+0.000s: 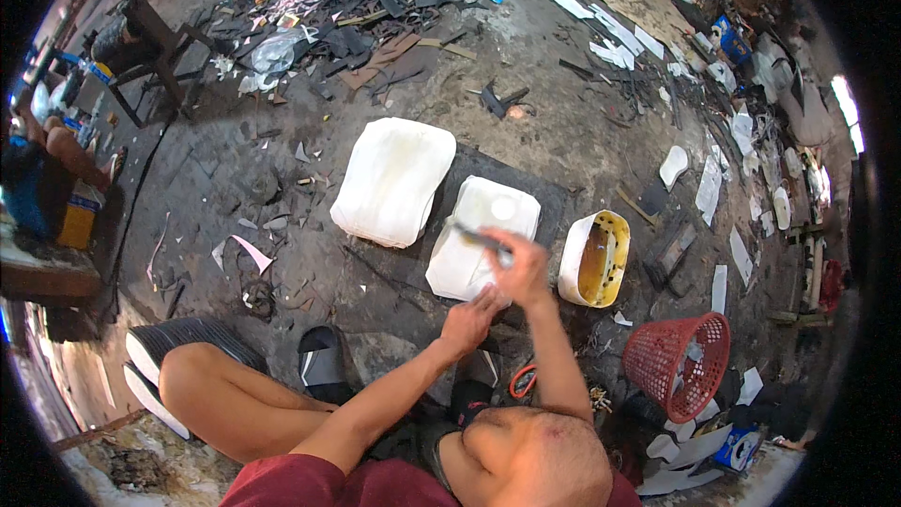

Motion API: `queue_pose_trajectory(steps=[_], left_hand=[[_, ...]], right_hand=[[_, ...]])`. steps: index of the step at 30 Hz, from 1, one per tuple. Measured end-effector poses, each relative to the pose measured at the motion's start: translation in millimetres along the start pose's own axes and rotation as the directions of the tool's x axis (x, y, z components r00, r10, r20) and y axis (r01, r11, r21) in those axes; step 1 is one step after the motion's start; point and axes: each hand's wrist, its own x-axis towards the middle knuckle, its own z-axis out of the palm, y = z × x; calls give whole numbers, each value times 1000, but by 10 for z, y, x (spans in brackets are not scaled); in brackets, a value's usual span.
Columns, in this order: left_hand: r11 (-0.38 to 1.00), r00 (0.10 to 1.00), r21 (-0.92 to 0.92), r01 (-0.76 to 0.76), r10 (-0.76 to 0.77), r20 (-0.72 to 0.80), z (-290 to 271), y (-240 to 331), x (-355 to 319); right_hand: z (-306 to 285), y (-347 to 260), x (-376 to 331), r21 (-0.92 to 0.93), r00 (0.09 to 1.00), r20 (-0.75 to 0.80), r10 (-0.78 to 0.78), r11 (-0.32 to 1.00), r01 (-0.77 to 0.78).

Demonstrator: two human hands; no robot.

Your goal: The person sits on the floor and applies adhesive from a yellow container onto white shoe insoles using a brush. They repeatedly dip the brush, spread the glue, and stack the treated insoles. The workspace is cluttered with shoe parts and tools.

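Note:
On a dark mat lies a smaller pile of white sheets, with a pale round patch near its far edge. My right hand grips a brush, its dark, narrow shape smeared by motion, over this pile. At the pile's near right corner, the fingers of my left hand are closed on the sheet edge; their tips are partly hidden. A taller stack of white sheets sits to the left. Right of my right hand stands a cut-open whitish tub with a yellow-brown inside.
A red perforated basket leans at the near right. Two slippers, one a black slide, lie near my legs. Scraps and dark offcuts litter the far floor. A chair stands far left, near another person's leg.

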Motion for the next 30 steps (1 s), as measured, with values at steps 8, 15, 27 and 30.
queue_pose_trajectory(steps=[8, 15, 27, 30], left_hand=[[976, 969, 158, -150, 177, -173, 27, -241, -32], [992, 973, 49, -118, 125, -196, -44, -227, -3], [994, 967, 3, -111, 109, -231, -62, -209, 4], [988, 959, 41, -147, 152, -239, -51, -214, -22]], right_hand=[[18, 925, 1015, -223, 859, 509, 53, 972, 72], [35, 1086, 1191, -167, 626, 721, -298, 801, 574], [-555, 707, -92, -529, 762, 444, 471, 824, -201], [-454, 566, -258, -495, 790, 396, 468, 834, -246]])
